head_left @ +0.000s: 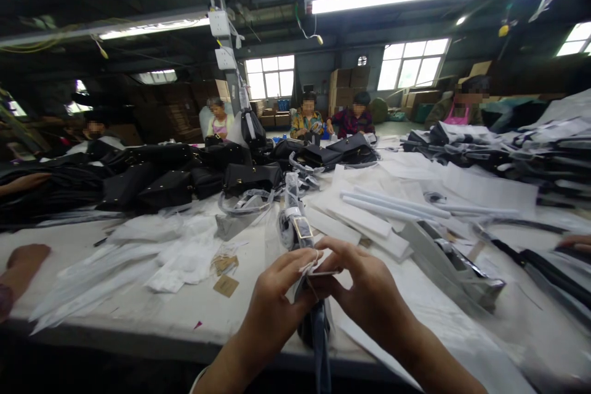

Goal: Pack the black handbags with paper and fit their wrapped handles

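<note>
My left hand [277, 289] is closed, its fingertips pinching a thin white string [310, 266] beside a dark strap. Between the thumb and fingers of my right hand [369, 280] is a small flat hang tag [327, 273], seen nearly edge-on. Both hands meet over the dark strap [321, 345], which hangs past the table's front edge. Just beyond my fingers, a gold buckle [303, 228] sits on the strap, with clear plastic wrap [292, 191] around its far part. My fingers partly hide the tag and string.
Several brown tags [226, 286] and white sheets [175, 258] lie left. A grey tape dispenser [452, 268] and white foam strips [369, 221] lie right. Black handbags [252, 178] pile up behind. Co-workers sit across the table; another person's forearm [23, 271] rests at left.
</note>
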Demonstrator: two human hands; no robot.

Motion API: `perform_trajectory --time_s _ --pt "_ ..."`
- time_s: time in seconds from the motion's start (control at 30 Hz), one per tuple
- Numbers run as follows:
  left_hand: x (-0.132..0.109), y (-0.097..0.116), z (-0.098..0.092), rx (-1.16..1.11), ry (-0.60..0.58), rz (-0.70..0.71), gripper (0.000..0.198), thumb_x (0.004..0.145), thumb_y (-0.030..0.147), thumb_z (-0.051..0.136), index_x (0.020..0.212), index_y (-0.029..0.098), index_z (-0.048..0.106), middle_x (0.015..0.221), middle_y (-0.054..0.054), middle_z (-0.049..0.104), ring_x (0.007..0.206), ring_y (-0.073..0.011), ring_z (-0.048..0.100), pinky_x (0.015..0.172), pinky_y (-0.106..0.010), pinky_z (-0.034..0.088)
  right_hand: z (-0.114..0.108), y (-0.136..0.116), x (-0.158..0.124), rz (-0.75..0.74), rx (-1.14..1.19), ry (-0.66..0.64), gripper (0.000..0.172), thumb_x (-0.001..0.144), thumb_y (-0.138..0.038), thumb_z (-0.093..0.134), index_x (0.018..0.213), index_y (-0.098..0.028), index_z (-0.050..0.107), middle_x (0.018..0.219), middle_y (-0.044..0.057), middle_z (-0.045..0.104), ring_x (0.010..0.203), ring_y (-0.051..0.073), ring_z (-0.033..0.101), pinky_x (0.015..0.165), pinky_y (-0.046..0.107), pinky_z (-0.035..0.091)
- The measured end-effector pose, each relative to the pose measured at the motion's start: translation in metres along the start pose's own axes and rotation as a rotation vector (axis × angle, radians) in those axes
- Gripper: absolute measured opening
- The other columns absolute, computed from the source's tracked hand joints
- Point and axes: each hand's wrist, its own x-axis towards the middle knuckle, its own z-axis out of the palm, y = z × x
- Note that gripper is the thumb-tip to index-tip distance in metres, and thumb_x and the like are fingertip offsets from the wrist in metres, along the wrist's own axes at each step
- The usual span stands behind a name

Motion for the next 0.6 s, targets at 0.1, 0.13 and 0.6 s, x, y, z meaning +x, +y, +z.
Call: perform_trajectory --time_s 0.1,0.13,0.6 --pt "-0.001 -0.003 -0.001 0.090 -0.011 0.105 0.058 0.079 0.006 0.068 0.133 0.027 0.060 0.127 -0.010 0.067 0.115 -0.0251 0.065 0.096 -0.037 0.055 -0.003 0.001 0.003 -0.004 -0.058 -0.081 0.056 0.076 -0.006 0.067 0.124 -0.032 0.057 0.086 -0.001 0.073 0.076 0.019 0.069 0.069 0.027 0.052" --pt "-0.001 -0.003 -0.002 0.105 -0.009 0.104 0.063 0.078 0.006 0.069 0.136 0.027 0.057 0.128 -0.010 0.066 0.117 -0.0257 0.064 0.097 -0.038 0.055 -0.003 0.001 0.004 0.006 -0.069 -0.101 0.059 0.075 -0.006 0.066 0.127 -0.032 0.056 0.084 -0.001 0.073 0.074 0.019 0.068 0.068 0.027 0.051" --pt "-0.002 -0.001 0.000 0.232 -0.045 0.141 0.049 0.091 0.012 0.058 0.137 0.028 0.056 0.115 -0.009 0.072 0.102 -0.0217 0.070 0.085 -0.029 0.057 -0.013 -0.006 0.001 0.310 0.669 -0.158 0.062 0.084 -0.021 0.069 0.142 -0.029 0.049 0.101 0.003 0.074 0.099 0.023 0.068 0.097 0.041 0.050"
